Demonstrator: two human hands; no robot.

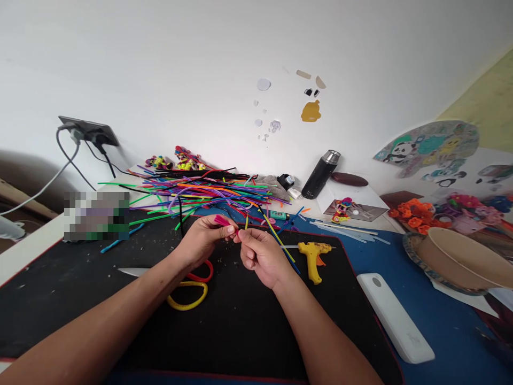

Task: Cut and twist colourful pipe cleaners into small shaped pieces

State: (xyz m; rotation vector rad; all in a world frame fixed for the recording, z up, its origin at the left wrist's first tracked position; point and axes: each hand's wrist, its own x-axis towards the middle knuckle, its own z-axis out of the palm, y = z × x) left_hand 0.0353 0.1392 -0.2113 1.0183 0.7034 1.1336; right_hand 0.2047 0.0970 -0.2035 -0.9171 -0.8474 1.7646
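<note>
Pinched fingertips meet above the black mat (240,321) on the tabletop: the left hand (206,238) and the right hand (262,256) are drawn together, both clamped on a short magenta fuzzy pipe-cleaner piece (222,220). It is held in the air between them, just above the mat.

The work looks to be at an early stage. Only this one short piece is in the hands, and whether it is folded or bunched is too small to tell. The heap of long multicoloured pipe cleaners (208,193) lies loose beyond the hands. The yellow hot-glue gun (315,258) rests just to the right of the right hand, untouched. The scissors with yellow and red handle loops (191,293) lie under the left wrist, also untouched. No finished shape shows in the hands.

The magenta piece has its long axis running roughly across, from the right fingertips to the left ones. Its free end juts past the left thumb, pointing left and slightly away toward the heap.
</note>
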